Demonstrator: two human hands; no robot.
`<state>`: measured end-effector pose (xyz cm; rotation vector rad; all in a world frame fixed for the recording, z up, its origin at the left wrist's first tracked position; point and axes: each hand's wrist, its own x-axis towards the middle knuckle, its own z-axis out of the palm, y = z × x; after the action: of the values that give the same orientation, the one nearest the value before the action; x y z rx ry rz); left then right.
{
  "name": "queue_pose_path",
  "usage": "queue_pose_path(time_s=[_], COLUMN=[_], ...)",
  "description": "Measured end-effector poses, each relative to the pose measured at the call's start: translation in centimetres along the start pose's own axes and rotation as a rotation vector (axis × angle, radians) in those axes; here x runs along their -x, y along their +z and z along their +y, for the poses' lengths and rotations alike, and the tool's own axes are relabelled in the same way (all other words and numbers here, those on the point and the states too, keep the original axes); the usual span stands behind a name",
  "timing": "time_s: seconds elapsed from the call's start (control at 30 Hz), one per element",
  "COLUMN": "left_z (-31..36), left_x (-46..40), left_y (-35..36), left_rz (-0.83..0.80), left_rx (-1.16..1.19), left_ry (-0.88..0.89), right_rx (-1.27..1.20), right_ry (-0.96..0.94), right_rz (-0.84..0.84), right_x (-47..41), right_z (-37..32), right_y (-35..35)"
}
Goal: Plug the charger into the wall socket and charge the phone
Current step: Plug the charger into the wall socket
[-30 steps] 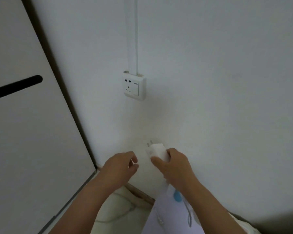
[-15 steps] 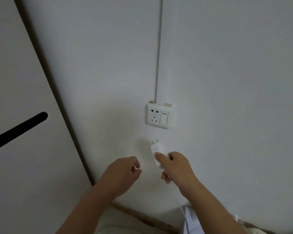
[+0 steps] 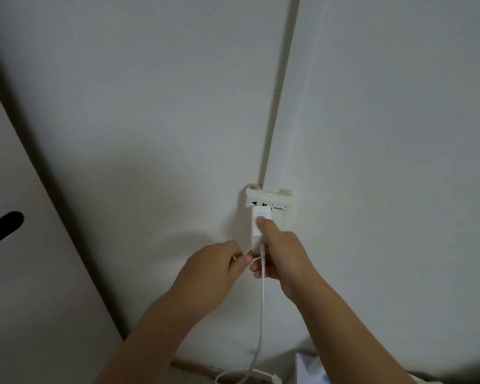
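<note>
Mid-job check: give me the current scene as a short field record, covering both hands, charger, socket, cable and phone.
right hand: gripping the white charger, thumb on its face
charger: at the wall socket, covering its lower holes; full seating cannot be confirmed
wall socket: upper two slots uncovered; switch on its right side
left hand: pinching the white cable beside the charger's base
cable: hangs from the charger down toward the floor
phone: not in view

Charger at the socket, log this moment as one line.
stage: plugging in | right hand: holds charger at wall socket | left hand: pinches cable | seating: cannot tell
</note>
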<state>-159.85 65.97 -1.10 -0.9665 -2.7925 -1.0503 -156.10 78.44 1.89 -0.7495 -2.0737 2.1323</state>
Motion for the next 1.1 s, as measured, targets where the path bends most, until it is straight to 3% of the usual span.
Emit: queue_pose_path(time_s=[0.23,0.43,0.8,1.1], left_z=[0.6,0.7,0.4,0.7], left_x=[-2.7,-3.7,-3.5,-4.0], left_y=[-0.1,-0.1,0.1,-0.5], left_rz=[0.004,-0.091,-0.004,-0.023], left_rx=[0.023,0.032,-0.006,0.013], left_ry=[0.038,0.087,0.127,0.133], right_rx=[-0.003,0.002,0.006,-0.075], right_ry=[0.051,0.070,0.068,0.101], right_rz=[-0.019,-0.037,-0.099,-0.107], right_x=[-1.0,-1.5,-2.1,-2.4], right_z=[-0.6,-0.7,-0.7,-1.0], right_y=[0.4,0.2,0.3,0.4])
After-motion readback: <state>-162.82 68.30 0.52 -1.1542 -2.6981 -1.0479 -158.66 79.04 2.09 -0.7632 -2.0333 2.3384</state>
